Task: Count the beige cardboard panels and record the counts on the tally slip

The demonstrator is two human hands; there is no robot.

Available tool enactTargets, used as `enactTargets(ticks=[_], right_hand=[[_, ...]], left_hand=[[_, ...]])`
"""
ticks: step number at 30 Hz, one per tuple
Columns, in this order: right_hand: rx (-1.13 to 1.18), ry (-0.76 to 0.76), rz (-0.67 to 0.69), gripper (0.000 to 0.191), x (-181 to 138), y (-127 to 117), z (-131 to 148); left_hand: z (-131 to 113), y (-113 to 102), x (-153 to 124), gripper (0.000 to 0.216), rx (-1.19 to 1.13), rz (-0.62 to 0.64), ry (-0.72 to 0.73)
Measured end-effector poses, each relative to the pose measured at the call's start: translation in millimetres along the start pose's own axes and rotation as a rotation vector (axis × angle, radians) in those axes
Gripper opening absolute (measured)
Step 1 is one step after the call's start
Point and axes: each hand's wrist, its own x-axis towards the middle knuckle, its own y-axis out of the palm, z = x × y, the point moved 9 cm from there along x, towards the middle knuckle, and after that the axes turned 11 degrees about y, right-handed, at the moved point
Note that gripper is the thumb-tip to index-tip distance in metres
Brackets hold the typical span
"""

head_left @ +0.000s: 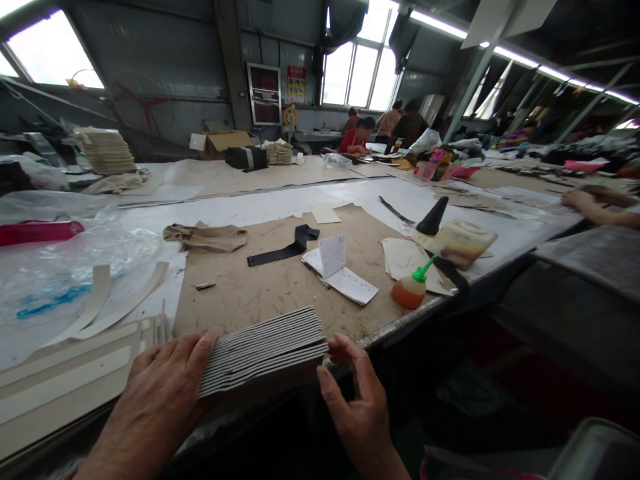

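From the head view, we hold the left end of the board stack point(265, 350) in our left hand point(165, 383); our right hand point(357, 387) is half-curled at its other end, its grip unclear. Beyond sit a notebook point(350, 283), a black strap point(277, 254) and a green-tipped bottle point(408, 293). We cannot read the notebook's small marks or the wall poster point(296, 85). The stack is at the near edge of the table point(240, 200); brown sheet point(250, 297) stretches between it and the strap.
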Motion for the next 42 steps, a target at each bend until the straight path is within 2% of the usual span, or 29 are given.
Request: enactTargets(ticks=[7,15,20,25,33,38,42], right_hand=[[-0.064,-0.172,0.082,0.041,6,5,17],[-0.176,-0.298,0.092,0.035,7,4,28],[-0.208,-0.314,0.119,0.034,11,5,32],[-0.217,-0.337,0.123,0.030,14,5,35],[-0.267,-0.299,0.055,0.028,12,7,31],[-0.231,-0.314,0.091,0.028,12,9,33],[-0.204,-0.316,0.107,0.028,12,11,32]], left_hand=[[6,10,-6,0.054,-0.028,-0.010,0.024],[6,10,-6,0.057,-0.053,0.002,-0.040],[6,10,-5,0.056,-0.056,-0.001,-0.033],[4,5,-7,0.053,-0.047,-0.064,-0.007],[8,11,-4,0.050,-0.025,0.065,-0.098],[7,8,-3,0.051,-0.024,-0.004,-0.055],[6,8,-3,0.054,-0.015,0.015,-0.076]])
